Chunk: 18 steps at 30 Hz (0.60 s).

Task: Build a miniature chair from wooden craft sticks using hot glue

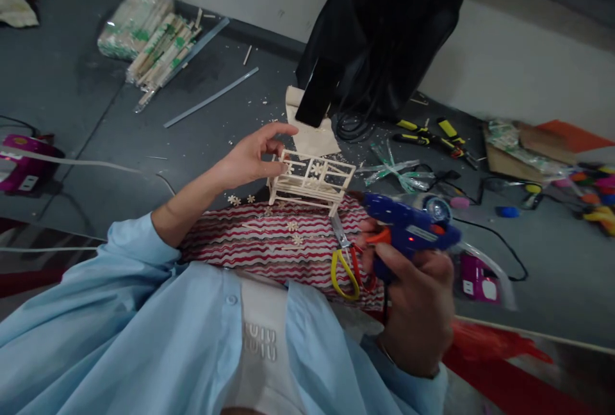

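A small bench-like frame of pale wooden sticks (pixel 312 179), with flower-shaped pieces on its back, stands at the middle near a red-and-white striped cloth (pixel 221 229). My left hand (pixel 254 155) grips its left end between thumb and fingers. In my right hand (pixel 418 300) is a blue glue gun (pixel 408 223) with an orange trigger and a small red light; its nozzle points left toward the frame's right leg. Scissors (pixel 344 274) with yellow and red handles lie on the cloth beside the gun. Loose wooden flowers (pixel 295 235) lie on the cloth too.
A black phone (pixel 317 93) leans against a black bag (pixel 369 37) at the back. Packs of wooden sticks (pixel 161 50) and a grey strip (pixel 211 96) lie back left. Pliers (pixel 432 136) and coloured pieces (pixel 596 191) are at right. Cables cross both sides.
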### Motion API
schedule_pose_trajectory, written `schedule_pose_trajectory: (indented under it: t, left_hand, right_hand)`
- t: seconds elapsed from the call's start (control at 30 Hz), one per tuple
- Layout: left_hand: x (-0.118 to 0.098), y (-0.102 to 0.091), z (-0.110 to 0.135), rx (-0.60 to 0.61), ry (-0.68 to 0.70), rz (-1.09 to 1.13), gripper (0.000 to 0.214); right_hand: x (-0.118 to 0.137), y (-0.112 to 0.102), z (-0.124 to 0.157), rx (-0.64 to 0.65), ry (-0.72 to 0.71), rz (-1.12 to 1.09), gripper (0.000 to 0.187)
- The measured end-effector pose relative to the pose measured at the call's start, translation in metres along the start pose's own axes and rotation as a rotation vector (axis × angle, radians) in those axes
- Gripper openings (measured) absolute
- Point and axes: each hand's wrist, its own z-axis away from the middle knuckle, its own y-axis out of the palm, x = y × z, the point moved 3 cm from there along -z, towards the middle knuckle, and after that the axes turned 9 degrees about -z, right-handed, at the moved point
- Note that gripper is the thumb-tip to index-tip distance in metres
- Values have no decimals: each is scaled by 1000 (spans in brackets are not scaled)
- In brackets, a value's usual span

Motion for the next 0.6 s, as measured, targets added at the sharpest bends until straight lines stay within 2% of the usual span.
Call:
schedule_pose_trajectory:
  t: [0.07, 0.13, 0.23, 0.37, 0.6]
  left_hand:
    - [-2, 1, 2, -2, 19, -36, 65]
    - [-4, 2, 4, -1, 27, -53, 65]
    - [-5, 4, 6, -10, 26, -58, 66]
    - [-4, 5, 5, -17, 35, -49, 68]
    - [-1, 6, 5, -6, 33, -39, 69]
  right_hand:
    - [2, 14, -10, -3, 116, -209, 19]
    - [4, 24, -20, 2, 184, -310, 18]
    - [9, 33, -32, 20, 146, -188, 17]
    - [9, 35, -35, 14, 113, -25, 26]
    - [6, 36, -34, -42, 98, -35, 30]
